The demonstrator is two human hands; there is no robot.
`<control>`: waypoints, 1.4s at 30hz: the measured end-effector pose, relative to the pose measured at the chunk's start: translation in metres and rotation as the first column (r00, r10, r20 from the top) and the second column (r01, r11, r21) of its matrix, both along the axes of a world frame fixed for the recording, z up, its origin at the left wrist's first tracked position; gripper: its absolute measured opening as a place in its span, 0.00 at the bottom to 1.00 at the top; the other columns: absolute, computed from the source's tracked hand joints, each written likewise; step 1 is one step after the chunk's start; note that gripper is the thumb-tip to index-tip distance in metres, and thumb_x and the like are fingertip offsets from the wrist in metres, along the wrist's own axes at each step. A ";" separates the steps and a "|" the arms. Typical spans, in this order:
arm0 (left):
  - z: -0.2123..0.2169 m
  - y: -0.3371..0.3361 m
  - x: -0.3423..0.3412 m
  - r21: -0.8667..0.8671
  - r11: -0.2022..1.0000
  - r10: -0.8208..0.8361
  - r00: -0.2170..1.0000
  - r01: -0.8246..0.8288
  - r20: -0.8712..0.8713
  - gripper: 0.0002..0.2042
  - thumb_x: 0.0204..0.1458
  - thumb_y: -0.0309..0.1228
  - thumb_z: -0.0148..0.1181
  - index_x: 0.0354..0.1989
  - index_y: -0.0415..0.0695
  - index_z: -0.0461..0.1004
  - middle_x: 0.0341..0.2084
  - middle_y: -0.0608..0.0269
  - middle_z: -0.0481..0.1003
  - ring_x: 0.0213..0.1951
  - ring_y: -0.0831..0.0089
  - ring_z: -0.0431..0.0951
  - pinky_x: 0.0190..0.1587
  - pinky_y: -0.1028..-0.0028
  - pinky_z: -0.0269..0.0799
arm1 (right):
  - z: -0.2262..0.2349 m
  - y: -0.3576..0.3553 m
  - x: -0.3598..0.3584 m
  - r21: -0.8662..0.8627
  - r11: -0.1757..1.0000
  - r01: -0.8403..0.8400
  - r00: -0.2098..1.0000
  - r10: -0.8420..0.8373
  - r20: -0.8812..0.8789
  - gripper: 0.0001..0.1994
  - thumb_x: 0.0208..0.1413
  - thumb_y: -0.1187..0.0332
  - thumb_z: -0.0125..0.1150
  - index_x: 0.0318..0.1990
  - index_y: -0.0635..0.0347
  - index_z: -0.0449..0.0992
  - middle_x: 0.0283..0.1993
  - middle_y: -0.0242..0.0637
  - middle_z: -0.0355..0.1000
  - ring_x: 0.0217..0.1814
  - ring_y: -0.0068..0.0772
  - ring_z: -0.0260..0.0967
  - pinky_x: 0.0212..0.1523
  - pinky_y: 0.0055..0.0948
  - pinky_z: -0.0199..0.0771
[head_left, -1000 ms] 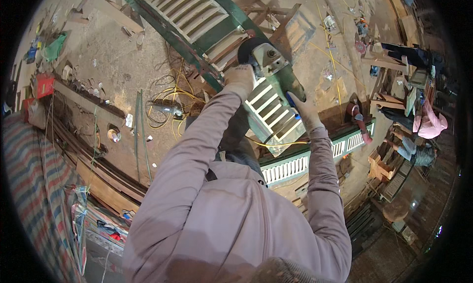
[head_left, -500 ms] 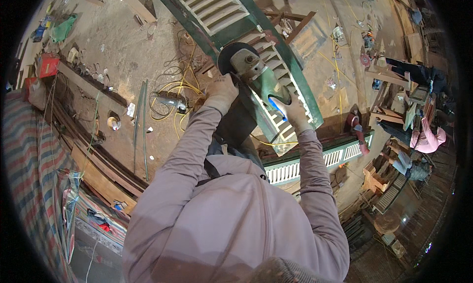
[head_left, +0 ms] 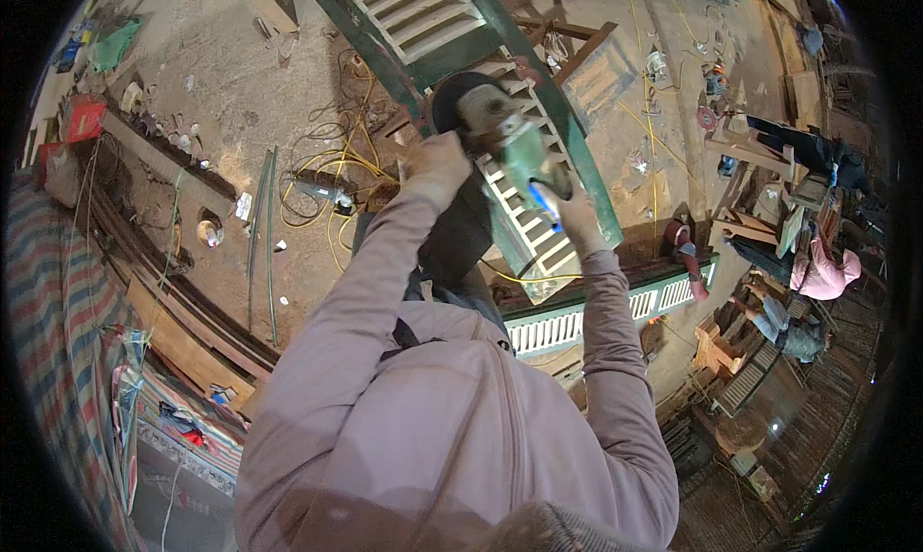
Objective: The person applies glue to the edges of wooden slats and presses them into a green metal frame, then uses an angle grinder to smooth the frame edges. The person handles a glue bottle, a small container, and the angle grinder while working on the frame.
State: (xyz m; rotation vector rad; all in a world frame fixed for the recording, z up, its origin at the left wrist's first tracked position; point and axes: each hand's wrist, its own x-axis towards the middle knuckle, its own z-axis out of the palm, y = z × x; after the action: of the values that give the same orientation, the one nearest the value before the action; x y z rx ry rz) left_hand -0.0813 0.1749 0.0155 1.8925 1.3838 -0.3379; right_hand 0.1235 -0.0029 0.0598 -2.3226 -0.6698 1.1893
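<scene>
An angle grinder (head_left: 524,156) with a green body and a dark round disc lies over a green-framed louvred shutter (head_left: 588,172), its head smeared by motion. My right hand (head_left: 577,220) is closed round the rear of the grinder, beside a bright blue strip on its body. At the head's left side my left hand (head_left: 437,170) is closed in a fist; its fingertips and what they wrap are mostly hidden, though it appears to grip the grinder's side. The disc covers part of the shutter's middle rail. Whether it touches the wood I cannot tell.
Yellow cables (head_left: 336,172) coil on the floor at left, near another power tool (head_left: 322,194). A second louvred shutter (head_left: 548,335) lies close to my right forearm. A person in pink (head_left: 825,268) and others sit among timber at far right. A striped tarp (head_left: 58,331) hangs at left.
The grinder has moved slightly right and tilted, and its head is now blurred. Both hands have shifted a little with it. The whole view has turned slightly.
</scene>
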 end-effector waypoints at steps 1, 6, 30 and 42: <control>0.002 -0.004 -0.021 -0.011 0.997 0.071 0.997 -0.071 0.021 0.21 0.57 0.45 0.59 0.53 0.45 0.77 0.48 0.46 0.81 0.53 0.49 0.81 0.55 0.53 0.76 | 0.004 0.009 -0.012 -0.132 0.986 -0.105 0.992 0.114 0.059 0.56 0.42 0.33 0.73 0.71 0.67 0.62 0.64 0.58 0.71 0.62 0.51 0.74 0.62 0.41 0.73; 0.002 -0.003 -0.034 0.016 0.998 0.055 0.998 -0.055 0.000 0.22 0.57 0.47 0.60 0.52 0.44 0.78 0.48 0.46 0.81 0.53 0.49 0.81 0.55 0.54 0.76 | -0.001 0.022 -0.011 -0.229 0.950 -0.210 0.963 0.242 0.121 0.60 0.40 0.27 0.70 0.72 0.66 0.61 0.66 0.60 0.69 0.68 0.55 0.68 0.67 0.42 0.68; -0.004 0.066 -0.007 0.005 1.000 0.000 1.000 0.000 -0.022 0.20 0.54 0.43 0.59 0.48 0.40 0.80 0.51 0.40 0.79 0.54 0.48 0.81 0.57 0.55 0.75 | 0.002 0.077 0.001 -0.089 0.992 -0.093 0.984 0.105 0.146 0.51 0.44 0.33 0.72 0.66 0.66 0.69 0.58 0.50 0.76 0.55 0.40 0.77 0.53 0.34 0.76; 0.018 0.115 0.031 -0.011 1.000 -0.004 1.000 0.005 0.016 0.17 0.54 0.36 0.57 0.47 0.40 0.82 0.47 0.43 0.81 0.51 0.48 0.82 0.53 0.55 0.78 | -0.038 0.105 0.057 -0.018 1.000 -0.011 0.995 0.013 0.104 0.52 0.46 0.37 0.73 0.68 0.72 0.64 0.58 0.58 0.75 0.60 0.45 0.75 0.56 0.35 0.76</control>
State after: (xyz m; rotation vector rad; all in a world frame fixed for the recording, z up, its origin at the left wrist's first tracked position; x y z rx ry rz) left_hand -0.0501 0.2895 0.0336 1.8857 1.3644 -0.3309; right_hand 0.1801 0.1019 0.0217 -2.4118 -0.7126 1.0892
